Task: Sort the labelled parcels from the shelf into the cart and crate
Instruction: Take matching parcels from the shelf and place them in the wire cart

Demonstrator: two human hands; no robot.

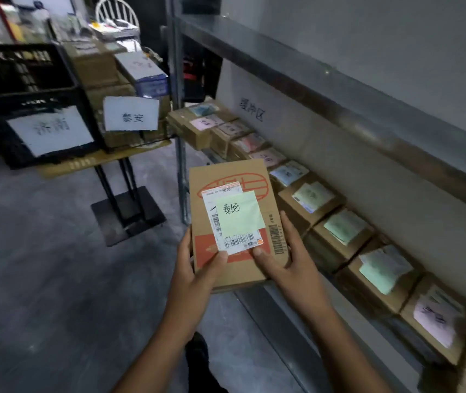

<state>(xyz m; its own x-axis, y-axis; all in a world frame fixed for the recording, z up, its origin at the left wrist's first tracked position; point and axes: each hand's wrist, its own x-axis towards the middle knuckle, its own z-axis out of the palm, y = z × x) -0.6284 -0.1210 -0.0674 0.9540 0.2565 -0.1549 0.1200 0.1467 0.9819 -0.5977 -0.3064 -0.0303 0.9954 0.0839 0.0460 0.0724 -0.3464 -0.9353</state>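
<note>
Both hands grip 1 cardboard parcel (226, 173). The left hand (197, 268) curls round its near-left corner, thumb on top. The right hand (285, 256) wraps the near-right edge, thumb by the white label (237, 243). The parcel is held flat and face up, just beside the shelf (339, 109), its long axis running away from the person.

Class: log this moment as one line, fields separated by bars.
phase: label check | left hand: holds parcel | right hand: holds parcel | green note: 泰安 | matching sign: ahead left | shelf parcels: in a row
</note>
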